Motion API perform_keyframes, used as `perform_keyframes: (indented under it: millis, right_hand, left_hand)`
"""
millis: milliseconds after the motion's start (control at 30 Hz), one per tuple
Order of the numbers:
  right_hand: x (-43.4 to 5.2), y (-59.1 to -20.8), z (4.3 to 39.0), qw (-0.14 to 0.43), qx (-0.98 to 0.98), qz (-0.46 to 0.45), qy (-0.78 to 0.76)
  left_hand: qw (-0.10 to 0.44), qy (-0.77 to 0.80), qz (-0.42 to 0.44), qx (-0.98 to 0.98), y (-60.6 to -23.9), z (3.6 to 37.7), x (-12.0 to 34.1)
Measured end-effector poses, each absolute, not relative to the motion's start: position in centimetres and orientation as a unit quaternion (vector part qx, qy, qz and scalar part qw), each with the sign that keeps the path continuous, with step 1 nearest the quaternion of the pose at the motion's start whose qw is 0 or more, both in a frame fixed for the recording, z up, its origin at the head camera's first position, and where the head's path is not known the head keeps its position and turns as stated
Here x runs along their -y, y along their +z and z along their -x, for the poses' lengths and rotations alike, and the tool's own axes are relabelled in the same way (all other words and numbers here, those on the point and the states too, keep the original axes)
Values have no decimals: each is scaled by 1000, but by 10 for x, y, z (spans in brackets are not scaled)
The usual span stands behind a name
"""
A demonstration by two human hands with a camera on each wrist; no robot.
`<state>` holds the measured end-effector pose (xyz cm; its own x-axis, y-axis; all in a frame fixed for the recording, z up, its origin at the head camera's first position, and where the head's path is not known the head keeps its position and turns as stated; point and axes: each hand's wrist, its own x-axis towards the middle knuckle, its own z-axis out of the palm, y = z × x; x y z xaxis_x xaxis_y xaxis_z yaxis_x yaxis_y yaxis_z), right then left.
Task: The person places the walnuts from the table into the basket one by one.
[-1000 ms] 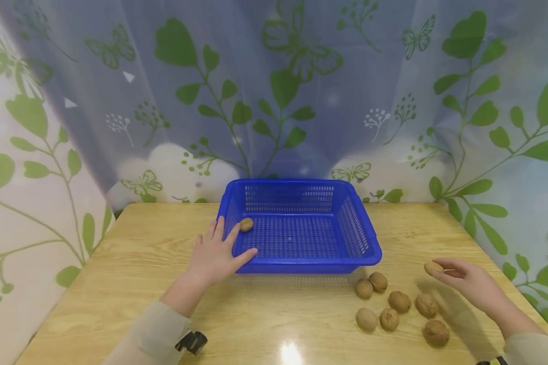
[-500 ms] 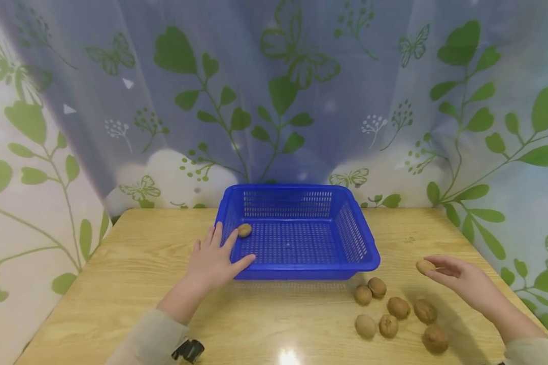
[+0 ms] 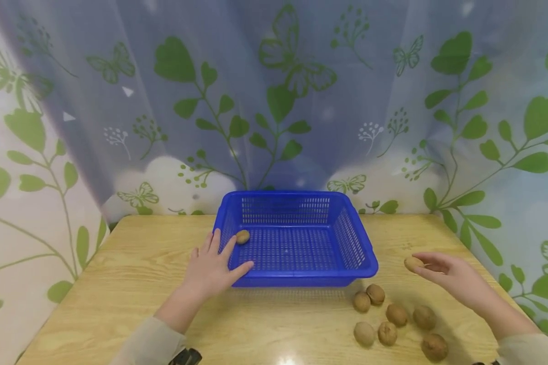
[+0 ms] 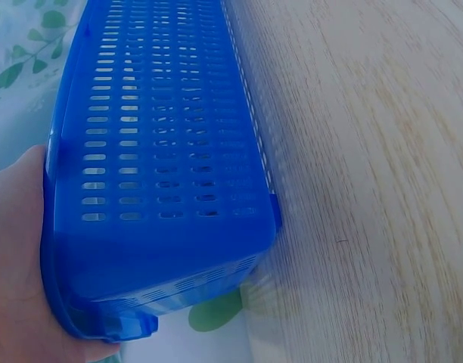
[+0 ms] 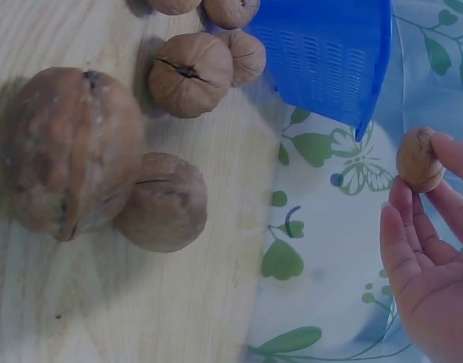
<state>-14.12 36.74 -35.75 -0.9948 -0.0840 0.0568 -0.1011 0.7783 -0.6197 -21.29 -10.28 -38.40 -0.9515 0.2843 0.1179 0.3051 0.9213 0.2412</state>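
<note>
pinching a walnut (image 3: 413, 263) at its fingertips, the right hand (image 3: 452, 278) hovers above the table (image 3: 118, 284), right of the blue basket (image 3: 297, 268) (one nut (image 3: 242, 236) inside). left hand (image 3: 210, 268) rests spread against the basket's near-left corner.

Left hand (image 3: 208, 271) flat, fingers spread; right hand (image 3: 447, 276) raised, fingertips pinching.

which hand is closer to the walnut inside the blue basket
Left. The left hand rests on the blue basket's near-left corner, fingertips beside the walnut inside. The right hand is off past the basket's right side, holding another walnut.
</note>
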Motion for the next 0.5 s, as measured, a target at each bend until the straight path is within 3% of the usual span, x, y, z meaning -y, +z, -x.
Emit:
perform_keyframes:
  millis: [500]
  right_hand:
    - [-355,-351,149,20,940,-64,335]
  left_hand:
    - [36,-124,143,981,-384,213,103]
